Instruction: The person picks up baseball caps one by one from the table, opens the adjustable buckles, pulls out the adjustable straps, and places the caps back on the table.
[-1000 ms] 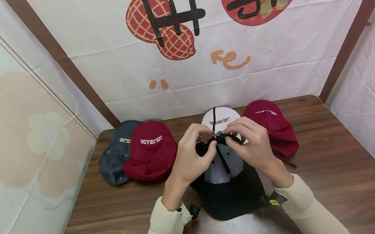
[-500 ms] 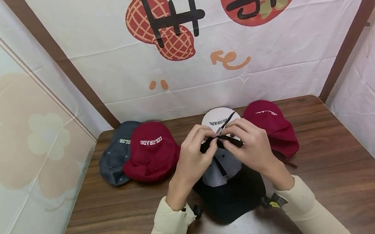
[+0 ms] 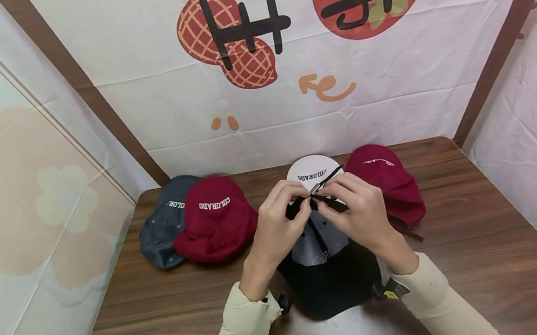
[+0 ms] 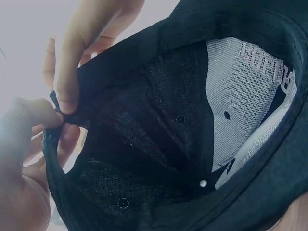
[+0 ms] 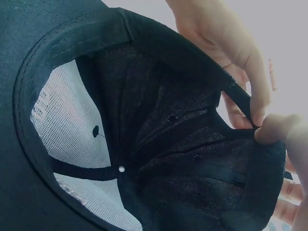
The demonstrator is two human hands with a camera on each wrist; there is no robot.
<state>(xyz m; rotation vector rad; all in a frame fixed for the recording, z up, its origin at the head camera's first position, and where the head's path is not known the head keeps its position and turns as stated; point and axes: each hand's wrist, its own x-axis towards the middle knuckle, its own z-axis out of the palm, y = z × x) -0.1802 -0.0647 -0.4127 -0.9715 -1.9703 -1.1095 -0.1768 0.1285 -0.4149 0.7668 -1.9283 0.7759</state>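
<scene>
A black cap (image 3: 333,292) is held with its opening facing me and its brim toward me. Both hands meet at the gap at its back. My left hand (image 3: 277,220) pinches the band on the left of a small metal buckle (image 3: 315,189). On the other side, my right hand (image 3: 357,206) pinches the strap between thumb and fingers. The free strap end (image 3: 332,175) sticks out up and to the right from the buckle. Pale mesh lining (image 4: 238,86) behind the front panel shows in the left wrist view. Fingertips partly hide the buckle.
A white cap (image 3: 311,167) stands just behind my hands. One maroon cap (image 3: 219,219) overlaps a dark blue cap (image 3: 160,235) at the left. Another maroon cap (image 3: 382,181) lies at the right. A fabric wall rises behind the wooden table (image 3: 488,251).
The strap end pointed straight up a second ago and now leans to the right. The buckle has tilted with it, and the right fingers have shifted slightly. Both hands keep their pinch.
</scene>
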